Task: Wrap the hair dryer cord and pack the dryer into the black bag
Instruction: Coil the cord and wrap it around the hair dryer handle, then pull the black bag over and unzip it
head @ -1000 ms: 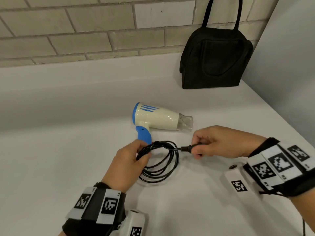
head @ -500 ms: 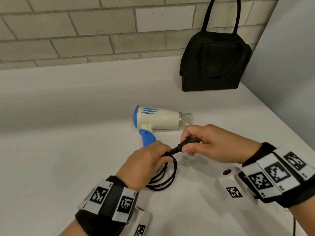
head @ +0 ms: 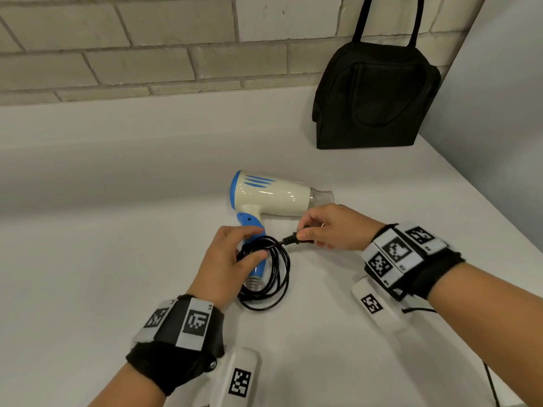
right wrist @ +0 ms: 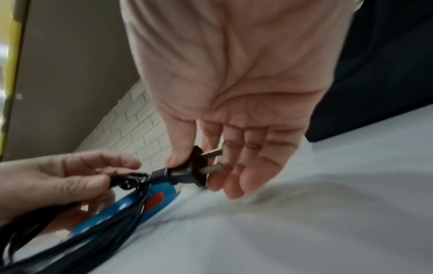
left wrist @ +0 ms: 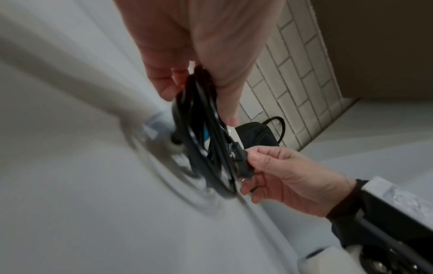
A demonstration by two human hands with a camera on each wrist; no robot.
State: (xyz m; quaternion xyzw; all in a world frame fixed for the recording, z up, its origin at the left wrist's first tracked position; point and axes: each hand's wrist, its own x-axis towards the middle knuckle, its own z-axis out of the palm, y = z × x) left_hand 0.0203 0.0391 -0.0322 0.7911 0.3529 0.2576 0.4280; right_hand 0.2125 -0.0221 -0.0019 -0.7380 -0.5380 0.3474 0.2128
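A cream and blue hair dryer lies on the white counter, nozzle to the right, its blue handle pointing toward me. Its black cord is gathered into several loops over the handle. My left hand pinches the top of the coil between thumb and fingers. My right hand pinches the black plug between thumb and forefinger, prongs toward the palm, just right of the coil. The black bag stands upright at the back right, apparently closed, handles up.
A brick wall runs behind a raised white ledge at the back. A grey panel borders the counter on the right, next to the bag. The counter's near right edge shows a thin cable hanging.
The coil has hung lower and wider again after being bunched under my left hand. My right hand has carried the plug slightly up and right of the coil. The dryer has stayed put.
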